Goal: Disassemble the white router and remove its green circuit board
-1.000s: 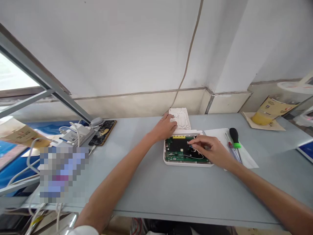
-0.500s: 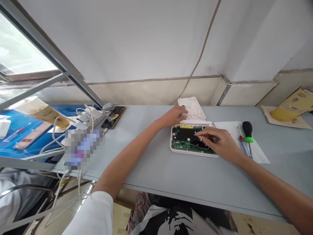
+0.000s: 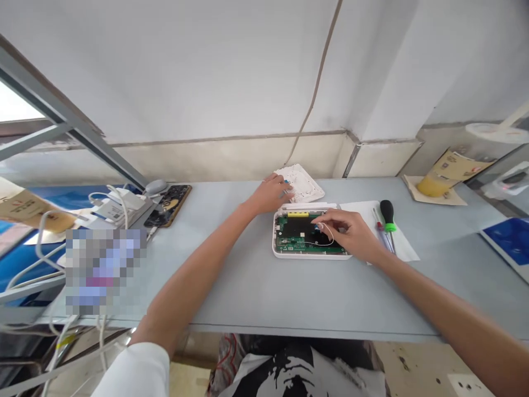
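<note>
Two bare hands of mine are at work over the table (image 3: 248,298). The open white case (image 3: 312,256) lies flat before me, near the table's far edge, its long axis running left to right, roughly in line with the table's front edge. Its open side faces up and shows the green board (image 3: 289,248), laid the same way, with a black sheet (image 3: 291,229) over much of it. The yellow block (image 3: 298,214) sits along the far side, toward the wall.

My right hand (image 3: 351,234) comes in from the right, thumb and forefinger pinched on the white wire (image 3: 333,236) above the board. The wire curves rightward from the board and bends back up to my fingertips.

My left hand (image 3: 269,193) lies bent over the left side of the white cover (image 3: 306,184); I cannot tell whether it grips or only rests there. The cover sits behind the case, turned askew to it, its ribbed inner face showing.

To the right, on white paper (image 3: 407,249), lie two screwdrivers side by side: the black one (image 3: 387,213) has its handle toward the wall, the red one (image 3: 379,226) its shaft.
</note>
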The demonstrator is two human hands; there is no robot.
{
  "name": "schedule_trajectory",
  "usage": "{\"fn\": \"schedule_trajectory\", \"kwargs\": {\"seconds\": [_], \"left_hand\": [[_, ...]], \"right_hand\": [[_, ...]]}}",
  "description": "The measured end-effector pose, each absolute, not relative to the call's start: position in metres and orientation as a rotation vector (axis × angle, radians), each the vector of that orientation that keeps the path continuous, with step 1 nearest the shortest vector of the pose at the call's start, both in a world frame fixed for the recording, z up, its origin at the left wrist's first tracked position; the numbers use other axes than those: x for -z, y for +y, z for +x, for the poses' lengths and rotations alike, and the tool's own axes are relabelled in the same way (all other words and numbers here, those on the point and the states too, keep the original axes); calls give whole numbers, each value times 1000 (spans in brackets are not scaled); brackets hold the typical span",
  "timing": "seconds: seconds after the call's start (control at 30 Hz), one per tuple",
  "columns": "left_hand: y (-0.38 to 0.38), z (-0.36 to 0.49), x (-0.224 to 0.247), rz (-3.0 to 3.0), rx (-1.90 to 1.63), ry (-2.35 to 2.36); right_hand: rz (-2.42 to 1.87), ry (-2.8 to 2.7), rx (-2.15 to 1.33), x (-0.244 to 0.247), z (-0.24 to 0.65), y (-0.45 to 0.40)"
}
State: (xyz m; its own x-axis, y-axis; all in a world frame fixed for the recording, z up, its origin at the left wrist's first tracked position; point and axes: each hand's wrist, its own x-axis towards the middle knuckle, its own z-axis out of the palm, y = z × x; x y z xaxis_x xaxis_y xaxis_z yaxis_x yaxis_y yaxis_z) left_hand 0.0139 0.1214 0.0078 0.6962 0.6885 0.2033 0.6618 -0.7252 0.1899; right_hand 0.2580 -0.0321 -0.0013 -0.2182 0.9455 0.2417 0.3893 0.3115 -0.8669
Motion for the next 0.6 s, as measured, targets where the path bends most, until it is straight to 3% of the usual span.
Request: {"fn": "schedule_trajectory", "kwargs": {"seconds": [0.6], "left_hand": [[101, 34, -12, 2734, -449, 1103]], "right_hand": [[-1158, -1842, -837, 0, 260, -35]]}}
